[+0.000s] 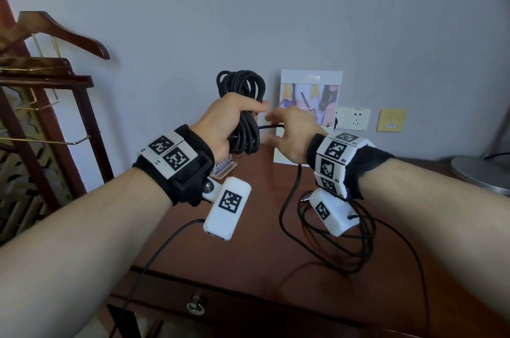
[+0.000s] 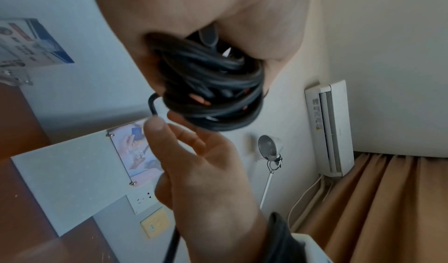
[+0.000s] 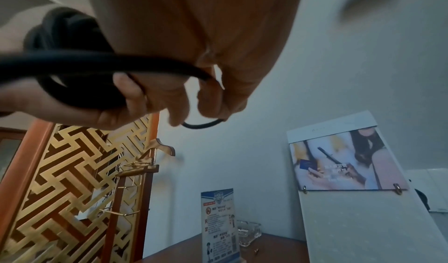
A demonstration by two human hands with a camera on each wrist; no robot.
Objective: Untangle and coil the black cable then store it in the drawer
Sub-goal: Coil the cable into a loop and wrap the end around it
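My left hand [image 1: 234,119] grips a thick coil of black cable [image 1: 242,95] upright above the back of the brown desk [image 1: 248,241]; the left wrist view shows the coil [image 2: 213,87] bunched in the palm. A single strand [image 1: 271,126] runs right from the coil into my right hand [image 1: 278,129], whose fingers pinch it; the right wrist view shows that strand [image 3: 97,60] passing between the fingers. From there the cable drops to loose tangled loops [image 1: 336,244] on the desk. The drawer front with its metal pull [image 1: 196,307] is shut below the desk's front edge.
A leaflet board [image 1: 309,106] leans on the wall behind my hands, with wall sockets [image 1: 356,118] and a yellow plate [image 1: 392,120] to its right. A lamp base [image 1: 480,175] stands far right. A wooden valet stand [image 1: 55,75] is at left. A card stand [image 3: 218,225] and a glass ashtray [image 3: 248,232] sit at the back.
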